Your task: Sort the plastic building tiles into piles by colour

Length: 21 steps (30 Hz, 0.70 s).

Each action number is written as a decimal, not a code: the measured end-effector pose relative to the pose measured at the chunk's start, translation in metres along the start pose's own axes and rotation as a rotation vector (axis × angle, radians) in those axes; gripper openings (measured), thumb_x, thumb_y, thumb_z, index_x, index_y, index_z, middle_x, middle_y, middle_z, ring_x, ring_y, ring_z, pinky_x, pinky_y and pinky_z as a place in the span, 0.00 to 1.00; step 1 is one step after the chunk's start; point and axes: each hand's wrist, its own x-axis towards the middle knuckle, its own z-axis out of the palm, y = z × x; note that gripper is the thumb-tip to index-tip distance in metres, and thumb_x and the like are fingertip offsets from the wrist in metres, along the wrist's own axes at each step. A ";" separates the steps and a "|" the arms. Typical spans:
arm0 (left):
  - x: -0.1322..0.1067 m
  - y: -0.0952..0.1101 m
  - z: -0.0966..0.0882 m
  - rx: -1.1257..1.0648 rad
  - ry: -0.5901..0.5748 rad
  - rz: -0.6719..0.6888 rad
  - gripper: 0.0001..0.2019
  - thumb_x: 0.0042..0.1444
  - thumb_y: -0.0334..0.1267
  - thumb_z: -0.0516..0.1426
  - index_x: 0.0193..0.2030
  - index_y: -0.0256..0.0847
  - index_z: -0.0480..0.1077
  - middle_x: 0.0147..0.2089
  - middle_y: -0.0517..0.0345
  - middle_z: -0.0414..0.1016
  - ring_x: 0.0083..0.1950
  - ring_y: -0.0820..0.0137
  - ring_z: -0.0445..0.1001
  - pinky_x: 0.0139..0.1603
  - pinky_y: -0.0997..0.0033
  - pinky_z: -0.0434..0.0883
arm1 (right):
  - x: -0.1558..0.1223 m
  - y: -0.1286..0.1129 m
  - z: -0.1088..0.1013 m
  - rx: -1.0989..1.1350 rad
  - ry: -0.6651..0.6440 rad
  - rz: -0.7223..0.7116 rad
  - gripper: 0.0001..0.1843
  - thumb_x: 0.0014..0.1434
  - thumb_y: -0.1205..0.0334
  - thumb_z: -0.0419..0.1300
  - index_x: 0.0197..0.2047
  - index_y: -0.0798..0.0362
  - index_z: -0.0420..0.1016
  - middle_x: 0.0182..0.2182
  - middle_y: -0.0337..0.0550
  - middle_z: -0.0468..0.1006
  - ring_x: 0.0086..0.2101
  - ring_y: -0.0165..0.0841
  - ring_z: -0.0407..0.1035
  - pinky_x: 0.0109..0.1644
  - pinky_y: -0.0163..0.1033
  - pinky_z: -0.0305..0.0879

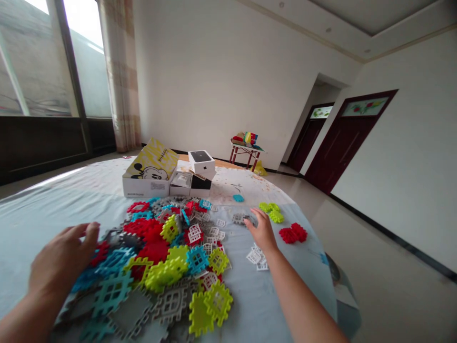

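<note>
On the left, my left hand (62,259) hovers by the edge of a large pile of plastic interlocking pieces, fingers curved and apart, with nothing visible in it. Red pieces (155,233) and blue pieces (116,259) are nearest to it. My right hand (263,229) reaches over the right side of the table, thumb and forefinger apart. It is right beside grey notched pieces (238,218) lying on the cloth; whether it touches them is hard to see. Below its wrist lie several white window-shaped pieces (256,257).
Green pieces (273,212), red pieces (293,233) and a blue piece (238,198) lie in separate groups. Behind the pile stand a yellow-lidded box (148,176) and a white phone box (202,163). The round table's cloth (296,286) drops off at the right.
</note>
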 end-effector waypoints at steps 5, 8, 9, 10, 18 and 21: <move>0.013 -0.013 0.016 0.018 -0.070 -0.007 0.31 0.54 0.58 0.33 0.48 0.41 0.66 0.53 0.46 0.68 0.48 0.55 0.68 0.38 0.65 0.64 | -0.012 0.002 -0.006 -0.026 -0.053 0.023 0.18 0.55 0.59 0.55 0.49 0.54 0.69 0.47 0.51 0.71 0.48 0.40 0.63 0.52 0.46 0.61; 0.018 -0.019 0.023 0.029 -0.087 -0.025 0.31 0.54 0.58 0.33 0.50 0.44 0.66 0.53 0.47 0.68 0.47 0.56 0.69 0.35 0.66 0.63 | -0.005 0.002 -0.002 -0.084 -0.137 0.054 0.20 0.52 0.62 0.57 0.49 0.53 0.69 0.47 0.49 0.71 0.49 0.40 0.63 0.52 0.46 0.59; 0.020 -0.021 0.024 0.030 -0.082 -0.027 0.31 0.54 0.58 0.34 0.50 0.44 0.65 0.53 0.47 0.68 0.46 0.56 0.69 0.35 0.66 0.63 | -0.001 0.001 0.001 -0.110 -0.179 0.061 0.21 0.51 0.62 0.58 0.50 0.52 0.69 0.48 0.49 0.71 0.49 0.40 0.62 0.53 0.46 0.58; 0.020 -0.022 0.025 0.029 -0.073 -0.027 0.31 0.54 0.58 0.34 0.50 0.45 0.66 0.53 0.48 0.68 0.46 0.56 0.69 0.34 0.66 0.63 | 0.004 0.000 0.005 -0.138 -0.224 0.065 0.22 0.50 0.61 0.59 0.50 0.52 0.69 0.48 0.48 0.71 0.50 0.40 0.62 0.53 0.46 0.57; 0.014 -0.018 0.017 -0.041 -0.064 -0.033 0.30 0.55 0.57 0.35 0.48 0.42 0.67 0.54 0.45 0.67 0.50 0.55 0.68 0.41 0.64 0.65 | 0.034 -0.007 0.038 -0.306 -0.461 0.077 0.23 0.44 0.58 0.64 0.46 0.46 0.71 0.44 0.46 0.74 0.49 0.44 0.61 0.52 0.50 0.53; 0.009 -0.012 0.011 -0.068 -0.060 -0.040 0.30 0.55 0.56 0.35 0.46 0.40 0.68 0.53 0.43 0.68 0.50 0.54 0.67 0.43 0.62 0.65 | 0.038 -0.001 0.039 -0.319 -0.449 0.094 0.20 0.44 0.59 0.64 0.43 0.46 0.72 0.40 0.45 0.76 0.47 0.44 0.63 0.50 0.51 0.53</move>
